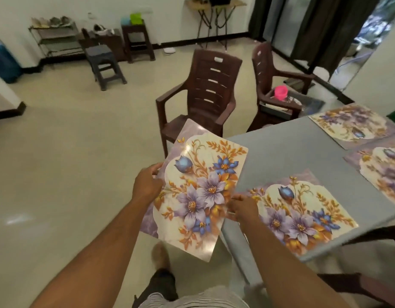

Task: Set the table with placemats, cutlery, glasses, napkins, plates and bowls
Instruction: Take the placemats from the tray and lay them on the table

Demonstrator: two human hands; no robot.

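Gripping a floral placemat (198, 196) by its edges, the left hand (147, 185) and right hand (243, 210) hold it off the grey counter (287, 152) corner — fingers pinched on it. Three placemats lie on the counter: one nearest (303, 216), two farther (352, 123) (383, 172) — brown chairs (205, 96) beyond.

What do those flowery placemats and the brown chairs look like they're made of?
The held placemat looks like thin glossy plastic or laminated card: light glints off it and it stays fairly flat though gripped only at its edges by the left hand and right hand. The chairs look like moulded plastic with a dull sheen, each one piece with slots in its back. Neither is certain from sight alone.
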